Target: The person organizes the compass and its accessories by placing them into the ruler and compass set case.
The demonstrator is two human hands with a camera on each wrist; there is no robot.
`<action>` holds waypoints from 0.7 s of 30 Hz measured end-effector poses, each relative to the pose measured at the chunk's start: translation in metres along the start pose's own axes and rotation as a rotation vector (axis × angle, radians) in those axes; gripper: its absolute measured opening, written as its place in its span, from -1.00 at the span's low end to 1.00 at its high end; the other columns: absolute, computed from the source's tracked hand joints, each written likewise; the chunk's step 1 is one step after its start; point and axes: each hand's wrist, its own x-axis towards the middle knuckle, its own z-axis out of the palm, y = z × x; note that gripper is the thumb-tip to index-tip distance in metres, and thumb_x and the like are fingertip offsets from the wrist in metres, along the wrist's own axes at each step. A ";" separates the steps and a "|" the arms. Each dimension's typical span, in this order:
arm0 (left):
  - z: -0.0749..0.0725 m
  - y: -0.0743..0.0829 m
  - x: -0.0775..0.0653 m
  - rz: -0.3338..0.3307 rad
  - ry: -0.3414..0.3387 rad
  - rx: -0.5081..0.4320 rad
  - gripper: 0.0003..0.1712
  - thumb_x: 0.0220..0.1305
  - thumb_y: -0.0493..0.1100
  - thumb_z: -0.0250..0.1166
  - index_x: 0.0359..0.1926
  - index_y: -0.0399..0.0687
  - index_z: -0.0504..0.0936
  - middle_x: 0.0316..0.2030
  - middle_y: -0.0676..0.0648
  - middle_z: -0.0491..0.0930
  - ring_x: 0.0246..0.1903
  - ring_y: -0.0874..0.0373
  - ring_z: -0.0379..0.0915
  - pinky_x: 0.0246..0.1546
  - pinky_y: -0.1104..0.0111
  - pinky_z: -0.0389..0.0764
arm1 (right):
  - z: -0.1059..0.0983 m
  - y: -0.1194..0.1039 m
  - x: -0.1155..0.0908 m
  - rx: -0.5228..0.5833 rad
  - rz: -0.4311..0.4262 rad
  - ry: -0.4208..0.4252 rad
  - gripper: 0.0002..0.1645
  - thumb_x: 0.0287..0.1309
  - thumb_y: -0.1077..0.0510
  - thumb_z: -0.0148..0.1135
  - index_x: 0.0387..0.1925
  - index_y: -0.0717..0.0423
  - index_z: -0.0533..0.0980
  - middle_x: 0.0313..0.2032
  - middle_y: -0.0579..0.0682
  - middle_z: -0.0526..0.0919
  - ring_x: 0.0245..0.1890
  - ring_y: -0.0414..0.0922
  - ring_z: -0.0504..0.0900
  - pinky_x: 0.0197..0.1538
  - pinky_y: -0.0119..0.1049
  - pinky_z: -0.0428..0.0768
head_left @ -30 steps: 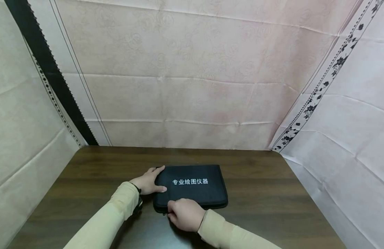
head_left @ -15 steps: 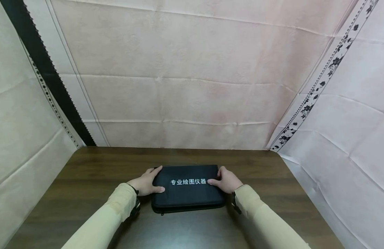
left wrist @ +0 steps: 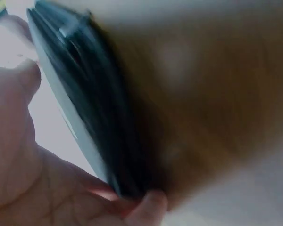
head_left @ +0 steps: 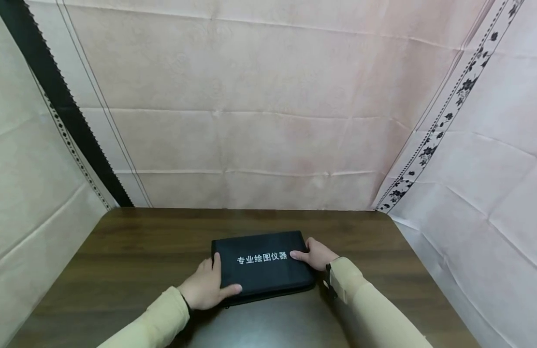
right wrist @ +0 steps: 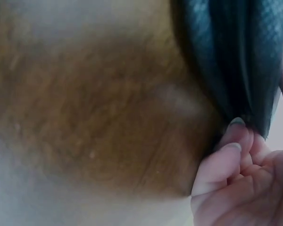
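Note:
A flat black zippered drawing-instrument case (head_left: pixel 268 275) with white Chinese lettering lies slightly turned on the wooden table. My left hand (head_left: pixel 205 285) holds its left side near the front corner, thumb on the lid. In the left wrist view the case (left wrist: pixel 92 108) appears edge-on, zip side showing, with fingertips (left wrist: pixel 151 207) at its lower edge. The right side is in my right hand (head_left: pixel 318 255), thumb over the lid beside the lettering. Curled fingers (right wrist: pixel 221 165) of that hand meet the edge of the case (right wrist: pixel 240 61) in the right wrist view.
Around the case spreads a dark brown wooden tabletop (head_left: pixel 155 241). A pale cloth (head_left: pixel 259 121) hangs behind the far edge. White cloth sides stand at left (head_left: pixel 33 217) and right (head_left: pixel 481 217), the right one with a black floral border.
My right hand has gone from the front zip edge to the case's right side. My left hand has slid nearer the front-left corner, and the case has turned slightly, its left end coming nearer.

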 end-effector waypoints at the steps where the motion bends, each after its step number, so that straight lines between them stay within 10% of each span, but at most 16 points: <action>1: 0.002 0.006 -0.004 -0.016 -0.011 0.001 0.36 0.06 0.49 0.22 0.42 -0.52 -0.11 0.31 -0.61 0.00 0.33 -0.43 -0.06 0.18 -0.09 0.28 | -0.001 0.000 0.001 -0.004 0.002 -0.004 -0.18 0.03 -0.42 0.25 -0.09 0.23 0.40 -0.33 0.04 0.49 -0.30 -0.06 0.49 -0.14 -0.13 0.48; 10: 0.018 0.024 -0.008 -0.063 0.084 0.153 0.40 -0.10 0.44 0.40 0.37 -0.56 0.02 0.16 -0.64 0.16 0.18 -0.43 0.15 -0.33 0.04 0.61 | -0.004 0.001 0.002 -0.031 0.000 -0.013 -0.24 0.04 -0.42 0.24 -0.15 0.19 0.44 -0.41 0.01 0.49 -0.36 -0.08 0.48 -0.20 -0.18 0.45; 21: 0.006 0.009 0.001 -0.006 0.105 0.156 0.17 -0.09 0.17 0.54 0.33 -0.48 0.21 -0.01 -0.52 0.36 -0.07 -0.27 0.39 -0.04 -0.02 0.48 | -0.001 0.004 0.002 0.013 0.007 -0.017 -0.09 -0.02 -0.47 0.25 0.00 0.25 0.44 -0.29 0.04 0.54 -0.27 -0.05 0.51 -0.07 -0.06 0.50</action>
